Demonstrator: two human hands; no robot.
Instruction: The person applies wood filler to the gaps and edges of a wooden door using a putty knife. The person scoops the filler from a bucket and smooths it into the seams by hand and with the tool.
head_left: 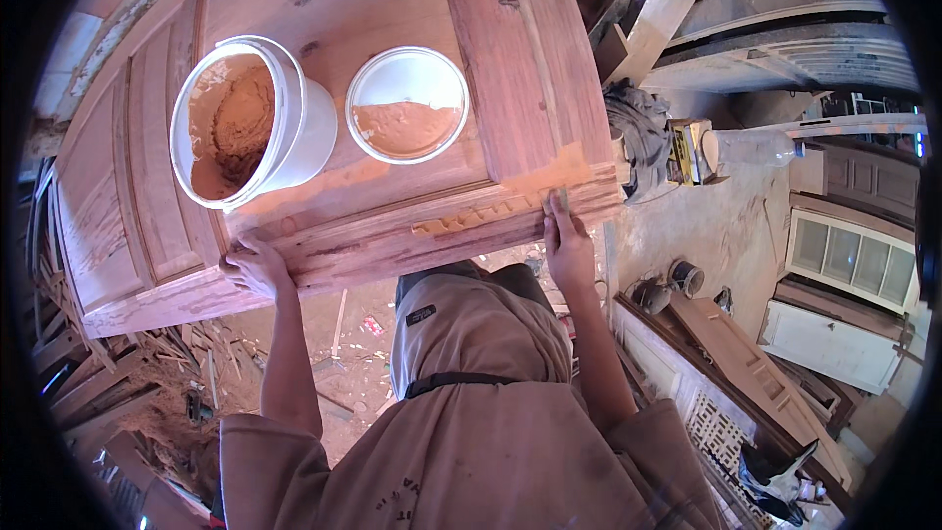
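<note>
A panelled wooden door [520,118] lies flat before me. On it a white bucket [312,128] of orange-brown filler is tipped on its side, mouth facing left. Beside it lies a round white lid [407,67] with filler spread over its lower half. My left hand [257,267] rests open on the door's near edge, below the bucket. Toward the near right corner my right hand [567,240] is closed in a pinch at the edge; what it holds, if anything, is too small to make out. A ridged strip of wet filler [476,216] runs along the edge just left of those fingers.
Wood scraps and shavings [186,363] cover the floor at left. On the right stand a dark cloth [636,132], a clear plastic bottle [756,149], a small can [686,277], a leaning panelled door [756,373] and a white-framed window [852,260].
</note>
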